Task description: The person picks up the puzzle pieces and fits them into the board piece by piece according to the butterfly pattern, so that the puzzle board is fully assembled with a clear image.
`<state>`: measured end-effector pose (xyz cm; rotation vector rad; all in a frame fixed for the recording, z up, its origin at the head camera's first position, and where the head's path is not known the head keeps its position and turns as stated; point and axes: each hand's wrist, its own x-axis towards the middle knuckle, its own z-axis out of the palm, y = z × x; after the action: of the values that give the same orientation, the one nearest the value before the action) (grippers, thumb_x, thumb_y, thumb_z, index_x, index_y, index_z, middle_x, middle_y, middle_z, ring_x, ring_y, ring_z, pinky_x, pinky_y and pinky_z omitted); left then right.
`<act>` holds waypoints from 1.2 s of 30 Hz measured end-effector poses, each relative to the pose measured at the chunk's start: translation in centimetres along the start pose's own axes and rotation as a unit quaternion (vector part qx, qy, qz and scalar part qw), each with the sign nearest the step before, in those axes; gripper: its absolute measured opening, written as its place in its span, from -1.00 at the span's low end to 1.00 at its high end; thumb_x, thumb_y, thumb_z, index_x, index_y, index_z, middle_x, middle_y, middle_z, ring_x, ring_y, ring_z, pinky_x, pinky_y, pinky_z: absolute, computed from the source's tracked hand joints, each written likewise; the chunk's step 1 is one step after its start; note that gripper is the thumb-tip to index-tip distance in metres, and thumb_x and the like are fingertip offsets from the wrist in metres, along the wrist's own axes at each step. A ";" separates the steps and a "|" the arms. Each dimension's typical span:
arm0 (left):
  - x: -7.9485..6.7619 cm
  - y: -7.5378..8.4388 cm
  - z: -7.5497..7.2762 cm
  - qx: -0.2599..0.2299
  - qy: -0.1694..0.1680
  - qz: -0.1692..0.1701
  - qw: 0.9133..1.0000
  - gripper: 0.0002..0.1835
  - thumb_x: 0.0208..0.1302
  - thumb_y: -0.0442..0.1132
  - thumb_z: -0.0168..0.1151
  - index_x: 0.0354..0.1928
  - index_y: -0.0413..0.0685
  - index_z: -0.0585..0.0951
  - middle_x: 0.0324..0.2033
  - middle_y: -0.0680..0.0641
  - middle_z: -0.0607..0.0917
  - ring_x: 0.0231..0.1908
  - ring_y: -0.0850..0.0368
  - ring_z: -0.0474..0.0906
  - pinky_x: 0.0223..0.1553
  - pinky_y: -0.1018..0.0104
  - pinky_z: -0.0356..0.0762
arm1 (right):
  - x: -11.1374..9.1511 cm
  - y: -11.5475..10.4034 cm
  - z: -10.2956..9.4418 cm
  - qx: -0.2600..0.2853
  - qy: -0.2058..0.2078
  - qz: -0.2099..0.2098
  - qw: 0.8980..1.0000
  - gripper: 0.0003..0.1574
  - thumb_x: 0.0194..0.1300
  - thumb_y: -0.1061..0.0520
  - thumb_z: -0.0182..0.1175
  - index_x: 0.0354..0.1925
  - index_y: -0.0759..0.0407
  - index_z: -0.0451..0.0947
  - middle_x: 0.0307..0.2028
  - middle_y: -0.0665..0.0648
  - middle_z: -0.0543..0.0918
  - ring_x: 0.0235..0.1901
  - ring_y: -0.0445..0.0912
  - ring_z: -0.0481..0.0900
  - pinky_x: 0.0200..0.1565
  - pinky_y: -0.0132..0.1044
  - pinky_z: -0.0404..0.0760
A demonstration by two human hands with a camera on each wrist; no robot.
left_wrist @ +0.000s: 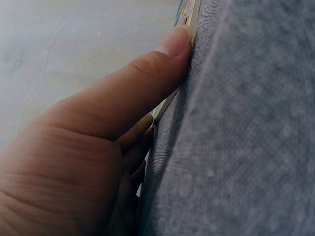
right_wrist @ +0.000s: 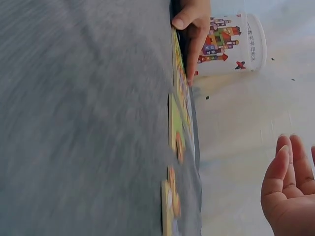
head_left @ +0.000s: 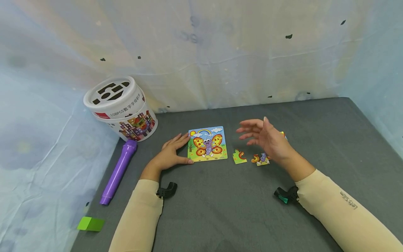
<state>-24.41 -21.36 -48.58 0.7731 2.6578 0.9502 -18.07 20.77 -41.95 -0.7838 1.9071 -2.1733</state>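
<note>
A square butterfly jigsaw puzzle [head_left: 207, 144] lies flat on the grey table. My left hand [head_left: 171, 154] rests at its left side, fingers by the upper corner and the straight thumb [left_wrist: 142, 73] touching the edge near the lower corner. A green puzzle piece [head_left: 239, 157] lies to the right of the picture. Beside it is a piece with part of a butterfly [head_left: 261, 159]. My right hand [head_left: 269, 140] hovers above the table with fingers extended and nothing held. Behind it a further colourful piece [head_left: 283, 134] is mostly hidden.
At the back left stands a white bucket [head_left: 124, 108] with a shape-sorter lid. A purple stick-shaped object [head_left: 119, 173] lies in front of it, and a green block [head_left: 90, 224] sits near the left table edge. A patterned cloth [head_left: 220, 56] hangs behind the table.
</note>
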 end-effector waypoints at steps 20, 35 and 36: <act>-0.4 0.8 -0.1 0.012 -0.010 -0.019 1.000 0.21 0.21 0.18 0.66 0.77 0.12 0.16 0.72 0.13 0.07 0.70 0.03 -0.24 0.58 -0.25 -0.34 | -3.7 -0.2 -7.8 0.052 0.061 -0.054 0.995 -0.02 0.79 -0.29 -0.52 0.57 0.47 0.25 0.31 0.32 0.56 0.24 0.19 0.53 0.16 -0.07 0.55; -0.3 1.0 -0.3 0.007 -0.004 -0.014 1.000 0.21 0.19 0.20 0.67 0.76 0.08 0.19 0.72 0.10 0.10 0.70 0.00 -0.22 0.57 -0.27 -0.33 | -5.8 0.9 -12.2 0.004 0.158 -0.006 0.987 -0.24 0.82 -0.21 -0.30 0.55 0.24 0.41 0.27 0.25 0.60 0.24 0.10 0.52 0.11 -0.19 0.52; -0.3 0.9 -0.3 0.004 -0.003 -0.011 1.000 0.21 0.19 0.20 0.67 0.75 0.06 0.19 0.72 0.09 0.10 0.70 -0.03 -0.21 0.57 -0.29 -0.33 | -6.0 1.0 -12.5 -0.021 0.157 0.007 0.987 -0.31 0.83 -0.17 -0.28 0.55 0.17 0.44 0.27 0.21 0.60 0.23 0.07 0.52 0.11 -0.23 0.52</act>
<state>-23.90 -21.11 -47.73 0.7450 2.6607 0.9299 -19.06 34.17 -45.32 -0.4526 2.0961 -2.3723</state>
